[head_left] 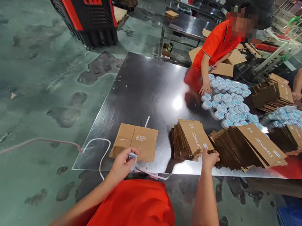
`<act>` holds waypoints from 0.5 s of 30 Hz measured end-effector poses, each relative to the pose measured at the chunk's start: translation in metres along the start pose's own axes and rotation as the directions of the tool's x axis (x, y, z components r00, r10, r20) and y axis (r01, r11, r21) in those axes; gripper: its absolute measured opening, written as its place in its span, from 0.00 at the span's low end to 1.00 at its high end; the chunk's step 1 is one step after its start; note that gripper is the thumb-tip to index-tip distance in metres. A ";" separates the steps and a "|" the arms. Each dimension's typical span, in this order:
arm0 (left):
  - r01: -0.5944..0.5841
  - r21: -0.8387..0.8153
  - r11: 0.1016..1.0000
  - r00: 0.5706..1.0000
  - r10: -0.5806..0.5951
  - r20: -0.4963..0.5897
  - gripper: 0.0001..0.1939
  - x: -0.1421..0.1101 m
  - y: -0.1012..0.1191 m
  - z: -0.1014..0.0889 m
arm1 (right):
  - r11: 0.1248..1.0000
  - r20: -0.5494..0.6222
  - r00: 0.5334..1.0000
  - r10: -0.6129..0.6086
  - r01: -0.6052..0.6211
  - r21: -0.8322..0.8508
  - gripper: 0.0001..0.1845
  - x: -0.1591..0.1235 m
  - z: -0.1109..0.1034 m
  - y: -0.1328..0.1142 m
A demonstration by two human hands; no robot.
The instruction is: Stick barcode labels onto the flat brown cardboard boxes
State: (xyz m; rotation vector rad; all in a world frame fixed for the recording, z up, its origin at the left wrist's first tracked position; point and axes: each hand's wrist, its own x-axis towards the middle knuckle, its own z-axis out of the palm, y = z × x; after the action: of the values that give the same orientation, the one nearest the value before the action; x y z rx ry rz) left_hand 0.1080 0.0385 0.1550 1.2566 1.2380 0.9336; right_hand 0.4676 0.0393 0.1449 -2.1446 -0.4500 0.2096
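- Landmark: steel table [142,97].
- On it, near edge: flat carton [133,142], left of carton stacks [246,148].
- On it, behind the stacks: round tins [224,104].
- Left of it: cable [53,139] on floor [33,75].
- Behind it: co-worker [218,47].

Left hand [121,165] holds a pale item [133,157] by a kraft carton [133,142]; right hand [210,159] nears stacked cartons [246,149].

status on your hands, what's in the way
left hand pinching small pale-blue item over flat kraft carton; right hand at stacked flat cartons; white cable curving near left hand
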 end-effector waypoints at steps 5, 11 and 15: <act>-0.009 0.015 1.000 0.999 0.009 0.035 0.10 -0.002 0.009 0.006 | 0.991 0.388 0.916 -0.103 0.061 0.120 0.17 -0.092 0.027 -0.016; 0.076 -0.114 0.991 0.997 -0.079 -0.022 0.18 -0.007 0.013 0.004 | 0.884 0.834 0.351 -0.426 -0.036 0.467 0.13 -0.196 0.041 -0.057; 0.088 -0.059 0.994 0.996 -0.089 -0.005 0.11 -0.009 0.008 -0.003 | 0.877 0.832 0.326 -0.449 -0.018 0.481 0.10 -0.205 0.035 -0.067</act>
State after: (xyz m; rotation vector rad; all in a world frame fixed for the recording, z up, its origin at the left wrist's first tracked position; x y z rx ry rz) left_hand 0.1044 0.0309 0.1643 1.1437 1.2534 0.9054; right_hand 0.2521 0.0205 0.1757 -1.2818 -1.2399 1.3191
